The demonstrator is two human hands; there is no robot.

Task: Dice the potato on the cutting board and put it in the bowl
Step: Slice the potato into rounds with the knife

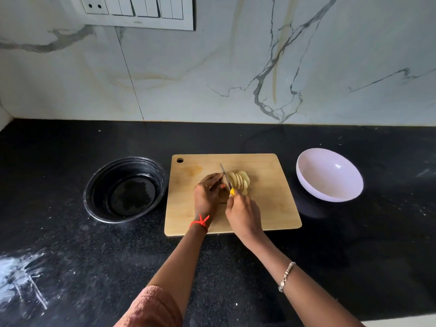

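**Stock list, L to R. Task status: under halfway, by my est.**

1. Countertop: black stone, white powdery smear at near L corner.
2. Black bowl: on counter just L of the board. Shiny dark bottom, poss. a little water. No potato in it.
3. Cutting board: wood, hang-hole at far L corner, flat on counter betw. the two bowls.
4. Left hand: on the board, fingers curled down over the uncut end of the potato, pinning it. Red thread at wrist. Uncut part mostly hidden under the fingers, so amt. remaining can't be told.
5. Knife: yellow handle, narrow blade pointing away from the person. Blade sits betw. the L fingertips and the cut slices, at the potato.
6. Potato: mid-board. Visible part is a row of thin pale rounds leaning on one another, just R of the blade. No sticks or cubes seen.
7. Right hand: fingers wrapped tight round the knife handle. Bracelet on wrist.
8. White bowl: on counter R of the board, apart from it, nothing inside. Prob. the target bowl, but can't say for sure which of the two is meant.

**Done:** a good run of rounds cut.

**Left:** finish last slices at the L end, stack and cut into strips, cross-cut to dice, then move all pcs to the bowl. Nothing transferred yet.
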